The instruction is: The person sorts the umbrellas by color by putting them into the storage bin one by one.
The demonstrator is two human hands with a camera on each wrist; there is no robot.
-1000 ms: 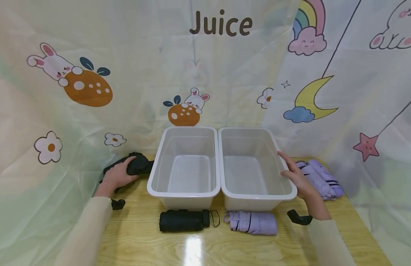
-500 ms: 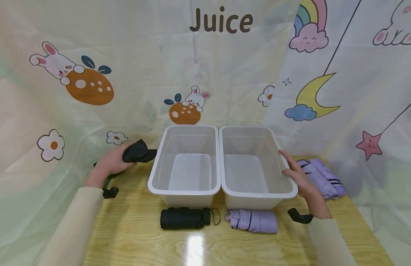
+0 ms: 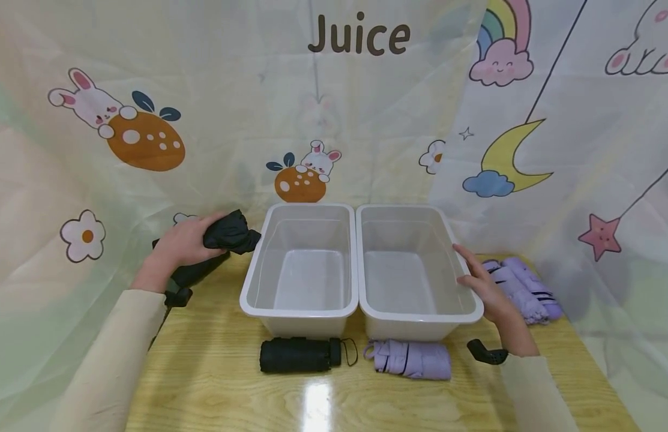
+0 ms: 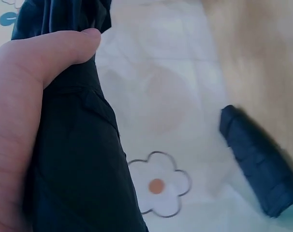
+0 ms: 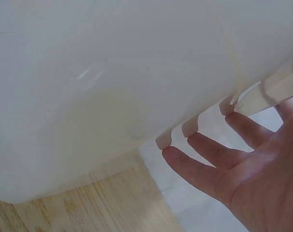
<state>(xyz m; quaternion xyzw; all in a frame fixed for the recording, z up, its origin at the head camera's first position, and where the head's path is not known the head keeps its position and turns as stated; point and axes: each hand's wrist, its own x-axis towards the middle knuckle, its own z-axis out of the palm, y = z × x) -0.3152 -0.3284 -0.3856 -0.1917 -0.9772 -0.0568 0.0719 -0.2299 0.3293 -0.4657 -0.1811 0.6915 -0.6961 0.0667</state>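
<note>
In the head view my left hand grips a folded black umbrella, its loose end beside the left white bin's rim. My thumb lies across its fabric in the left wrist view. A second black umbrella lies on the table beneath that hand, partly covered. My right hand holds the right edge of the right white bin. Its thumb hooks over the rim, and in the right wrist view its fingertips touch the outer wall. Both bins stand side by side with nothing inside.
In front of the bins lie a folded black umbrella with a wrist loop and a folded lilac umbrella. Lilac umbrellas lie at the right, beyond my right hand. A printed curtain hangs behind the wooden table.
My left hand has taken hold of one black umbrella and raised it from the table, uncovering part of another beneath. The right hand stays at the bin's rim.
</note>
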